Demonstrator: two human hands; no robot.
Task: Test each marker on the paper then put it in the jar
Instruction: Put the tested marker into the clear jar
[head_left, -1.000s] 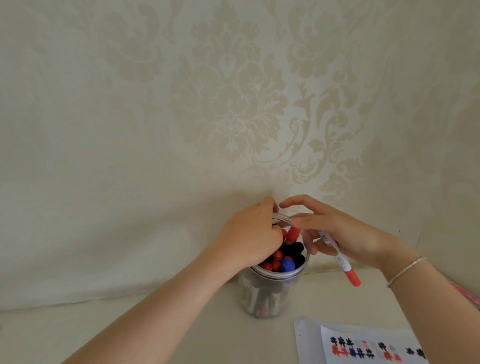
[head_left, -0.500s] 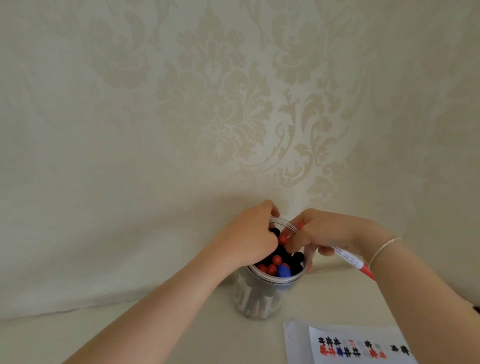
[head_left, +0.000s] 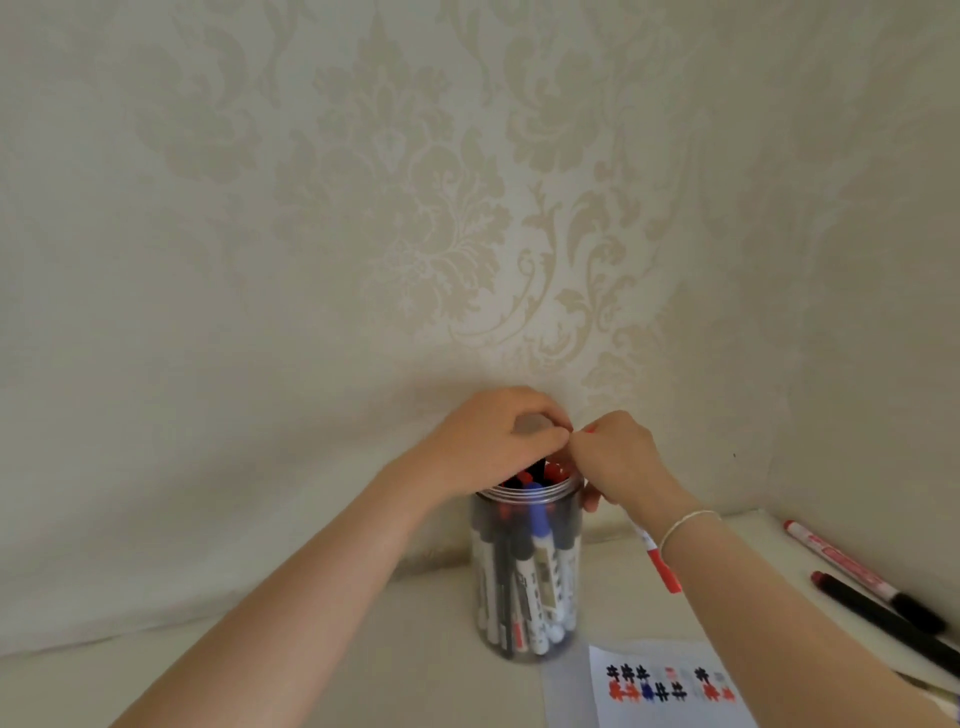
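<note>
Jar (head_left: 524, 571) mouth seemingly covered by hands.

Jar (head_left: 525, 571) stands at lower centre of the frame, markers (head_left: 540, 561) upright inside it. Paper (head_left: 670, 691) lies lower right of it. Two loose markers (head_left: 878, 603) lie at far right.

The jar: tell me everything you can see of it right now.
The jar is a clear, plastic-looking cylinder standing upright on the pale surface near the wall, lid off. It is packed with upright markers, red, black and blue caps at its mouth. The left hand reaches into the mouth from above; the right hand meets it at the rim. The test paper lies beside its base.
</note>
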